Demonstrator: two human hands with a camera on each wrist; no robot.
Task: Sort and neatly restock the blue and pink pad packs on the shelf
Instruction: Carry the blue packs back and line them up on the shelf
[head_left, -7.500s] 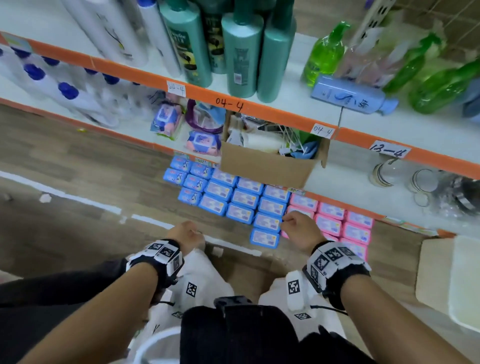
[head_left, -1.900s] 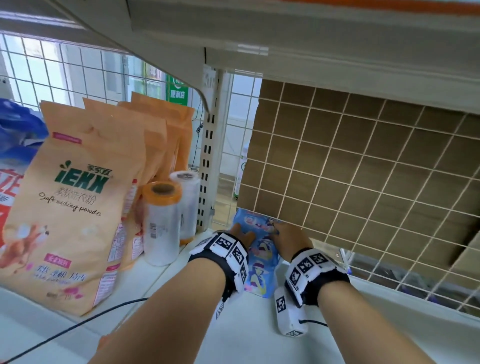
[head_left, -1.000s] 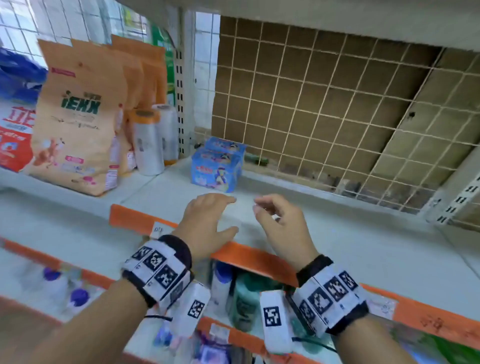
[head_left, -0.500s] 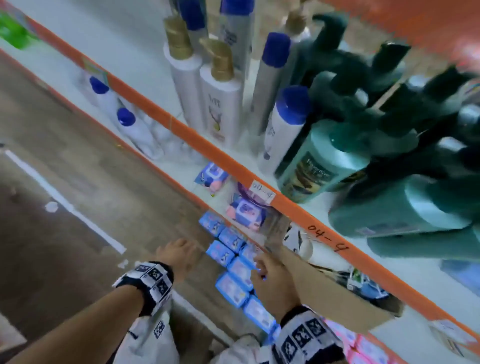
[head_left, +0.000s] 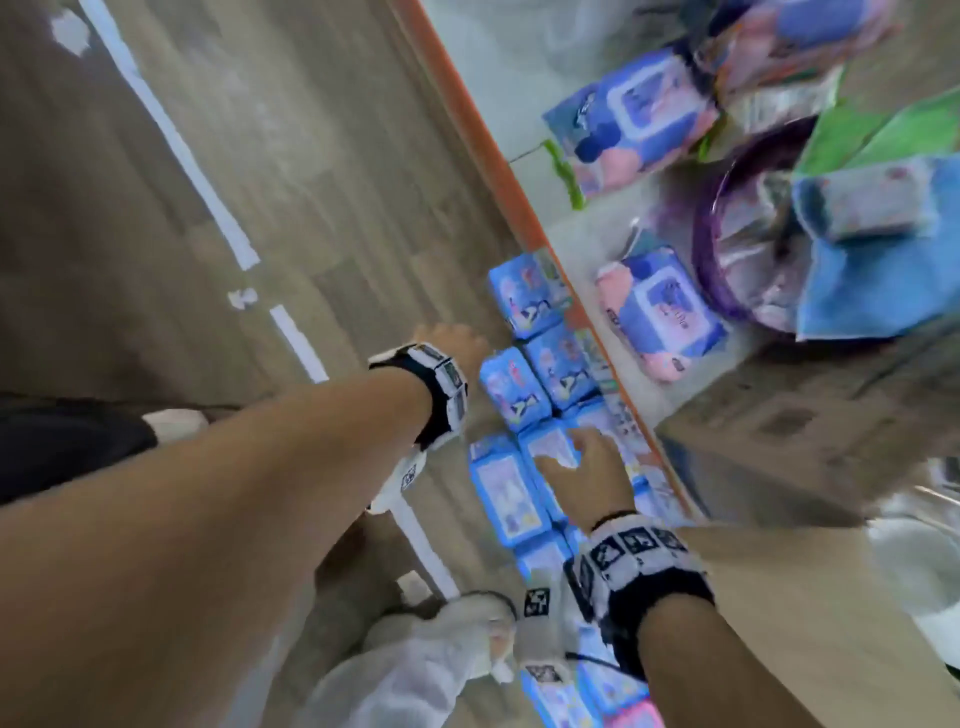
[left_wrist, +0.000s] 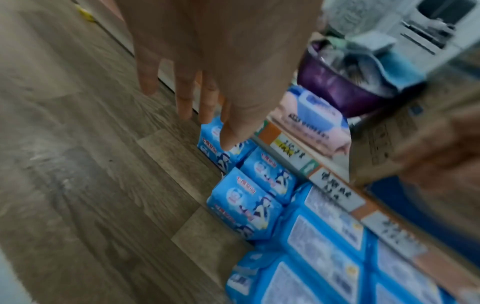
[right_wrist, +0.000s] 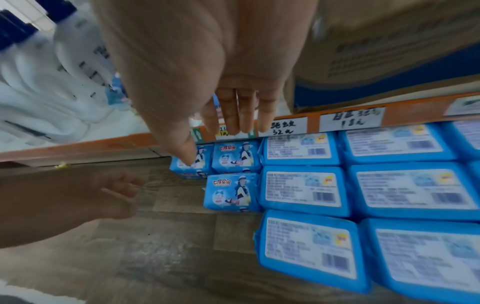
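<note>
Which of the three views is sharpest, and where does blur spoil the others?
Right wrist view: sharpest, barcodes on the blue packs show, though the white bottles smear. Left wrist view: motion blur throughout, streaked floor, soft left hand. Head view: the shelf packet smears, the right hand is soft.

A wood-look floor (head_left: 260, 182) with a white line (head_left: 171, 135) spreads left of the left grip (head_left: 452, 343). Beyond the right grip (head_left: 587, 478), an orange-edged bottom shelf (head_left: 470, 122) carries a pink-and-blue soft pack (head_left: 660, 312), a purple basin (head_left: 727, 260) and a blue cloth (head_left: 872, 291). A cardboard box (head_left: 805, 415) sits to the right. Handwritten price labels (right_wrist: 350, 119) line the shelf edge.
</note>
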